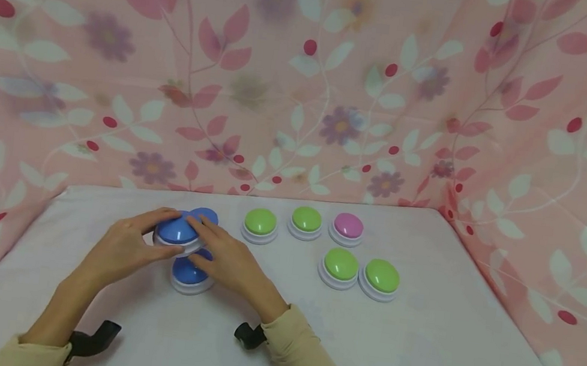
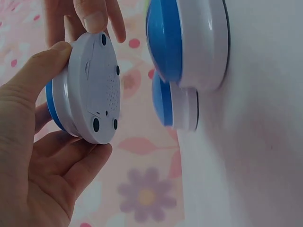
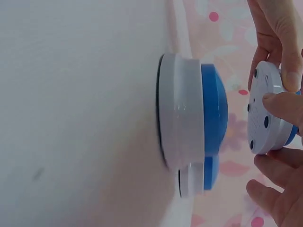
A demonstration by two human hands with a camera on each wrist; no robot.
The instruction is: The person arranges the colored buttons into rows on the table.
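Note:
A blue push button with a white base (image 1: 176, 230) is held up off the table between both hands. My left hand (image 1: 120, 245) grips it by the rim, thumb on the near side and fingers on the far side. From the other side my right hand (image 1: 237, 264) pinches it, with the thumb on its underside in the right wrist view. That white underside (image 2: 97, 90) shows small dark feet and a patch of tiny holes. On the table below stand two more blue buttons, a near one (image 1: 189, 272) and a far one (image 1: 206, 215), partly covered by the hands.
Several green buttons, among them one (image 1: 260, 222) near the middle, and a pink button (image 1: 348, 226) stand to the right on the white tabletop (image 1: 276, 338). Flowered pink cloth (image 1: 301, 117) rises behind the table and at its sides.

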